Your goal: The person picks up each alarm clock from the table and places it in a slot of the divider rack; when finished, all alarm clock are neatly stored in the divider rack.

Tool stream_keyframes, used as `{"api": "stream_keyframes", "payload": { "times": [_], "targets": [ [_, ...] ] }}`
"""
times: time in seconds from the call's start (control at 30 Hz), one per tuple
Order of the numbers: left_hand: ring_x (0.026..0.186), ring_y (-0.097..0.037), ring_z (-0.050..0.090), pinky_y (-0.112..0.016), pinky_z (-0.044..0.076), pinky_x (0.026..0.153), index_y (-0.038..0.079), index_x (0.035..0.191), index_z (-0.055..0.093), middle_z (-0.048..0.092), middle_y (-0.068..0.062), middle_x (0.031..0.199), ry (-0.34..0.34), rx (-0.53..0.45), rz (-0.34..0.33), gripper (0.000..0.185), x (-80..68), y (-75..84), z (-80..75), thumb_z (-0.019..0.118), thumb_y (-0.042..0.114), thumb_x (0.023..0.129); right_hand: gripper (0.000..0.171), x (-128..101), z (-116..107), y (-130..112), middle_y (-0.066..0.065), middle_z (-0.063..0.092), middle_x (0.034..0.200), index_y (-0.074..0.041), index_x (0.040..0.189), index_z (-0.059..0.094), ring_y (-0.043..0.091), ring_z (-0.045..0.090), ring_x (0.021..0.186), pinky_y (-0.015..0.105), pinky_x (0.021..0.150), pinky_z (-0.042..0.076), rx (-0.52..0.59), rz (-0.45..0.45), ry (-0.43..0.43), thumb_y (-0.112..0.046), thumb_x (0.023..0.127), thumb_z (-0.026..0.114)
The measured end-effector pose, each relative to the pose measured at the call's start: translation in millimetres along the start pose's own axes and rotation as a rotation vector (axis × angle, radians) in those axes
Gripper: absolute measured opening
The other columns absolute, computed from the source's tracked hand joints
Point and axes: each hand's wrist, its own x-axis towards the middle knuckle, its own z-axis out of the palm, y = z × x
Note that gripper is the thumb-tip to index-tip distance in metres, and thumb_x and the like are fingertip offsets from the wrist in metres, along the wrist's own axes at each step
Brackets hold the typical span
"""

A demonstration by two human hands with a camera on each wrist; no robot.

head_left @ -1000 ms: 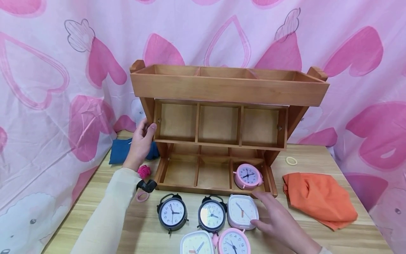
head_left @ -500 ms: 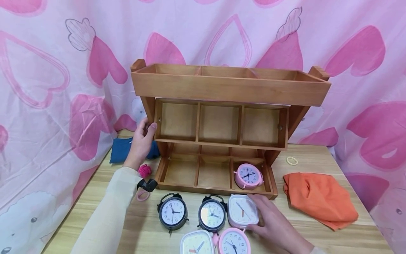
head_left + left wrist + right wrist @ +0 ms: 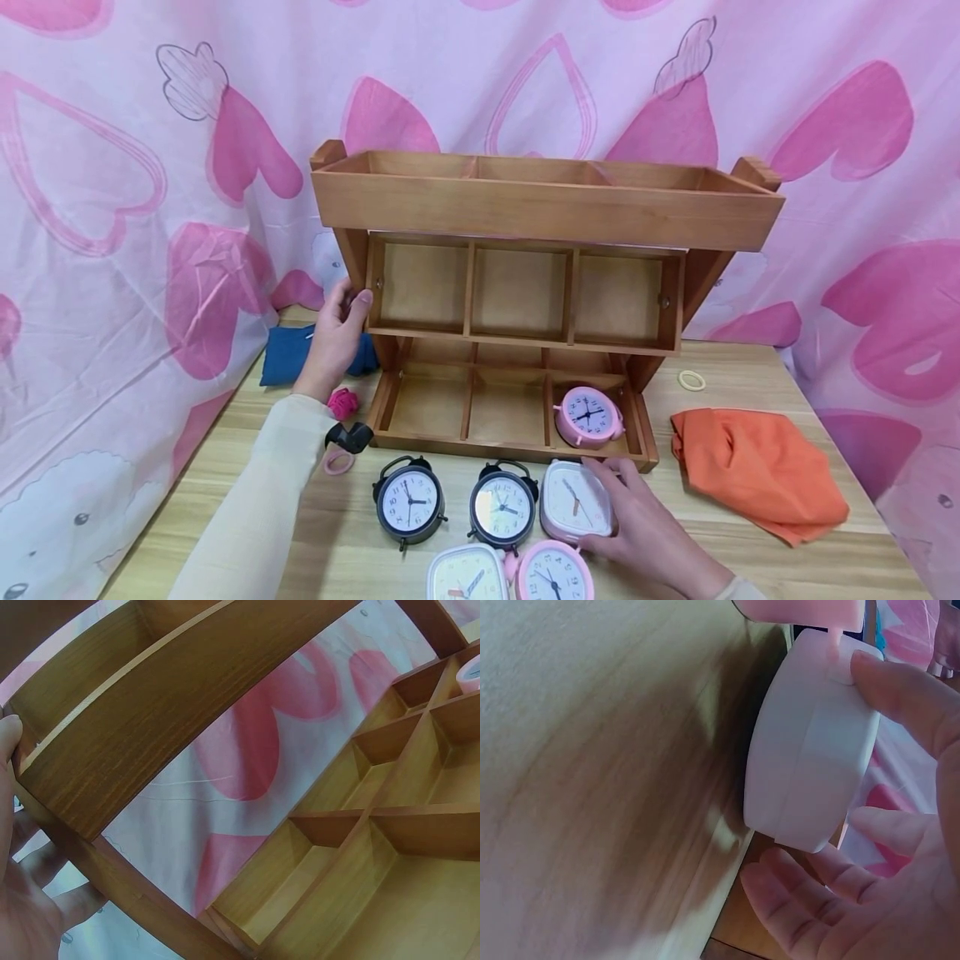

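Observation:
My left hand [image 3: 336,340] grips the left side of a three-tier wooden shelf rack [image 3: 540,207]; in the left wrist view its thumb is at the tray's end, with fingers behind the side post [image 3: 150,904]. With thumb and fingers, my right hand [image 3: 651,527] holds a white square alarm clock [image 3: 573,500] by its edges, just in front of the rack. The right wrist view shows the thumb on one end of the white casing [image 3: 810,742], fingers around the other. A round pink alarm clock [image 3: 588,415] sits tilted back in the bottom tier's right compartment.
Two black twin-bell alarm clocks [image 3: 409,503] stand left of the white one. Nearer me are another white clock [image 3: 467,575] and a pink clock [image 3: 553,577]. Orange cloth [image 3: 757,467] lies right, blue cloth [image 3: 285,357] left, with small hair ties [image 3: 691,381] about.
My right hand has moved left onto the white square clock and closed its fingers on it; the clock has turned slightly. The left hand keeps its place on the rack.

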Motion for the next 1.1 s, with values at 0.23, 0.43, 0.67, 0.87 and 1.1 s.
{"api": "stream_keyframes", "payload": {
  "times": [0.23,0.43,0.67,0.87,1.1],
  "targets": [
    [0.14,-0.028,0.039,-0.05,0.034,0.116,0.021,0.154,0.029,0.041,-0.01,0.152,-0.006,-0.002,0.003,0.068,1.1,-0.1,0.5,0.044,0.058,0.099,0.099,-1,3,3,0.004,0.05,0.134,-0.01,0.145,0.047,0.016,0.053,0.116,0.045,0.097,0.052,0.042,-0.011,-0.022,-0.048,0.065,0.089],
    [0.142,-0.029,0.036,-0.05,0.034,0.116,0.022,0.156,0.026,0.038,-0.008,0.155,-0.009,0.007,-0.011,0.071,0.3,-0.3,0.6,0.044,0.059,0.098,0.097,-1,5,5,0.003,0.049,0.135,-0.011,0.144,0.048,0.014,0.053,0.116,0.044,0.097,0.052,0.044,-0.03,-0.018,-0.051,0.065,0.088],
    [0.144,-0.029,0.034,-0.052,0.034,0.116,0.025,0.156,0.024,0.036,-0.007,0.157,-0.014,0.005,-0.02,0.068,-0.9,1.8,0.3,0.044,0.056,0.099,0.093,-1,6,7,0.0,0.046,0.142,-0.015,0.146,0.047,0.02,0.047,0.124,0.051,0.099,0.049,0.087,-0.047,-0.057,-0.057,0.071,0.082],
    [0.145,-0.03,0.033,-0.051,0.033,0.116,0.024,0.157,0.023,0.034,-0.007,0.158,-0.015,0.01,-0.019,0.068,-1.7,1.7,0.1,0.043,0.056,0.099,0.089,-1,8,9,-0.001,0.046,0.143,-0.016,0.144,0.049,0.016,0.051,0.123,0.047,0.099,0.051,0.1,-0.083,-0.036,-0.059,0.072,0.08],
    [0.144,-0.029,0.034,-0.051,0.033,0.116,0.024,0.156,0.024,0.035,-0.007,0.157,-0.014,0.008,-0.02,0.069,-1.8,2.5,0.3,0.044,0.057,0.099,0.086,-4,11,13,-0.007,0.049,0.14,-0.021,0.14,0.053,0.01,0.053,0.118,0.037,0.096,0.053,0.111,-0.08,0.047,-0.051,0.067,0.087]
  ]
}}
